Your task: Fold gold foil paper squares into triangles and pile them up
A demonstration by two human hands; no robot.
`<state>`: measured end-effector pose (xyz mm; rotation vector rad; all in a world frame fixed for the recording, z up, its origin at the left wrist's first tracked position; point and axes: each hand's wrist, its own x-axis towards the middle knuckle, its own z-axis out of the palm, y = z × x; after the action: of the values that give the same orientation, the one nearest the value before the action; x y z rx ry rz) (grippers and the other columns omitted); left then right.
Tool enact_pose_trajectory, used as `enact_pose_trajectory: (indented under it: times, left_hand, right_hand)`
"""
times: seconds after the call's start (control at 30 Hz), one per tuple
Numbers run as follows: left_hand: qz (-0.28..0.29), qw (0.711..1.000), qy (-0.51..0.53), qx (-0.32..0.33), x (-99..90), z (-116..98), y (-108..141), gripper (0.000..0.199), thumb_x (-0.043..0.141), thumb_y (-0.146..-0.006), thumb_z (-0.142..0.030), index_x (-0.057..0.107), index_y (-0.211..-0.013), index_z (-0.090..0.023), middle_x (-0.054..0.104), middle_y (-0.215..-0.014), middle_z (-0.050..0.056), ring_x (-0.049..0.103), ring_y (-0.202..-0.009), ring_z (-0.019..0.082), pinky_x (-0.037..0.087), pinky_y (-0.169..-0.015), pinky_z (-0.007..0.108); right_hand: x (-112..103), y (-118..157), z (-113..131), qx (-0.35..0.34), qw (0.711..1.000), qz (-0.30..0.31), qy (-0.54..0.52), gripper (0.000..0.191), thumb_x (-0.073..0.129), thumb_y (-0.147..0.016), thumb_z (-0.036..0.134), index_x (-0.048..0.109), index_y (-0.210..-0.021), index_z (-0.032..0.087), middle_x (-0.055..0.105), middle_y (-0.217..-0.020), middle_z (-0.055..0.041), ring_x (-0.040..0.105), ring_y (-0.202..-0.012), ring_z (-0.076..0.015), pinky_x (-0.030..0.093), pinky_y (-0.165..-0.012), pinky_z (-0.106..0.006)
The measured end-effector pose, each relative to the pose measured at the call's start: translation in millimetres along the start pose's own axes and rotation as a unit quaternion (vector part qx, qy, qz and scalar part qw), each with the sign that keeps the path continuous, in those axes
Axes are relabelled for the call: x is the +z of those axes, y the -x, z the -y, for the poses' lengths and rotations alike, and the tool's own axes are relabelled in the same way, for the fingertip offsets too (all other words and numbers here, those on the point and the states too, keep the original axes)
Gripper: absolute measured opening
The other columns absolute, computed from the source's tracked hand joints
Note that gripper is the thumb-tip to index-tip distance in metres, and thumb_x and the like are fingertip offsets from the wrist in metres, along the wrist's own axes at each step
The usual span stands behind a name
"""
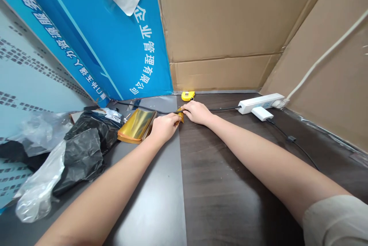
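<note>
Both arms reach forward over the desk, with the hands close together near its back. My left hand [165, 127] is closed on a small gold packet [180, 115] at its fingertips. From the right, my right hand [196, 112] pinches the same packet near its upper end. Just left of my left hand lies a stack of gold packets [138, 124], partly hidden by that hand. A thin black cable [149, 109] runs across behind the hands. The yellow tape measure [188, 96] sits right behind my right hand.
Crumpled black plastic bags [86, 142] and clear plastic bags [40, 188] are heaped on the left. A white power strip [260, 103] with a white plug-in adapter [262, 113] lies at the back right. Cardboard [224, 19] and blue panels [115, 46] stand behind the desk.
</note>
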<state>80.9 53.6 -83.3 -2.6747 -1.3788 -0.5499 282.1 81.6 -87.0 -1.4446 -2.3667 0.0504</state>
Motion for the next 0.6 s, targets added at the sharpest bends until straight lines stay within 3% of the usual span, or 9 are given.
enact_pose_trajectory:
  times: [0.4, 0.6]
  left_hand:
    - [0.052, 0.997, -0.049, 0.004, -7.0, -10.3, -0.1, 0.031, 0.051, -0.1, -0.033, 0.074, -0.12, -0.03, 0.069, -0.132, 0.002, 0.073, -0.096, 0.023, 0.055, -0.07, 0.031]
    - [0.052, 0.997, -0.05, 0.025, -10.5, -18.1, 3.2, 0.034, 0.046, -0.101, -0.036, 0.072, -0.119, -0.024, 0.063, -0.121, 0.009, 0.068, -0.101, 0.024, 0.055, -0.076, 0.033]
  right_hand:
    - [-0.4, 0.6, 0.5, -0.022, 1.0, -0.003, -0.008, 0.024, 0.05, -0.101, 0.018, 0.071, -0.112, 0.018, 0.072, -0.119, -0.0096, 0.061, -0.115, -0.0247, 0.047, -0.1, -0.037]
    - [2.2, -1.2, -2.4, -0.027, 0.999, -0.001, -0.023, 0.021, 0.05, -0.101, 0.02, 0.068, -0.112, 0.018, 0.071, -0.121, -0.0087, 0.058, -0.118, -0.0262, 0.047, -0.101, -0.04]
